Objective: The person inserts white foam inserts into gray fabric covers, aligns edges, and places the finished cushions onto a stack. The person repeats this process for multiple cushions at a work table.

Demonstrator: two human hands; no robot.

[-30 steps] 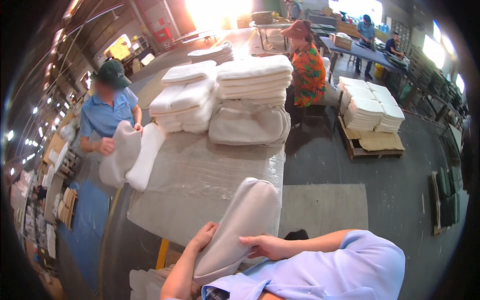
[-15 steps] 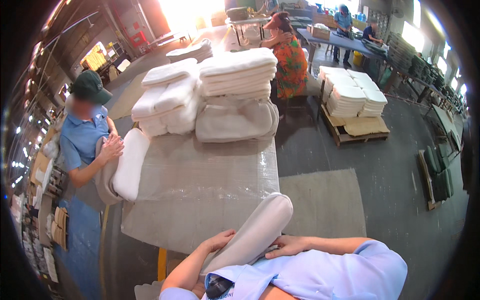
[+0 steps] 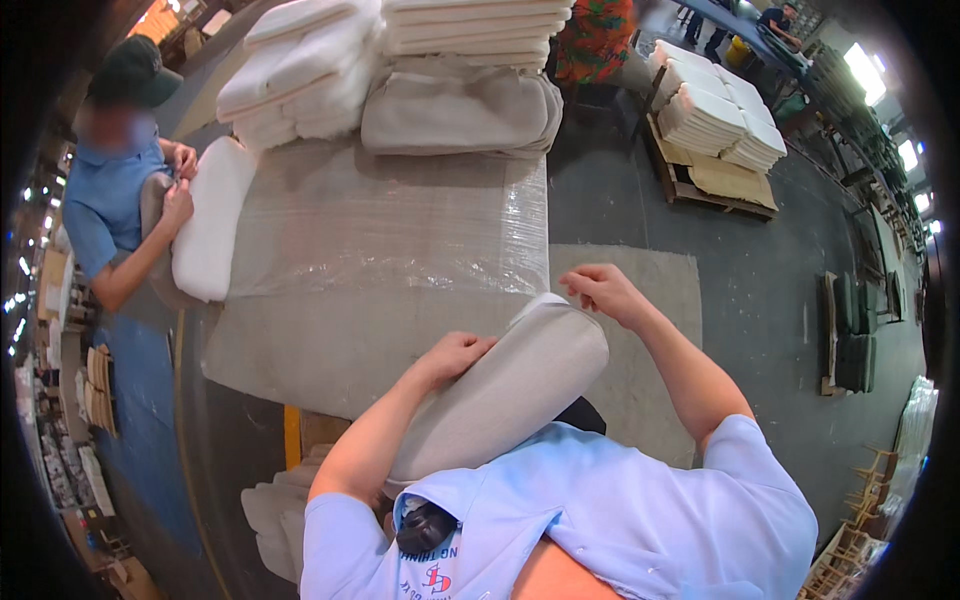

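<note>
The person's left hand (image 3: 458, 356) lies with bent fingers on the left edge of a grey cushion (image 3: 510, 385), its thumb hidden, so a firm grasp cannot be told; the right hand (image 3: 600, 290), loosely curled, is just beside the cushion's far end, and whether it pinches anything cannot be told. The cushion slants from the person's shirt (image 3: 640, 500) toward a table (image 3: 340, 345), with 1 co-worker (image 3: 105, 215) at left beside a white pad (image 3: 212, 222).
</note>
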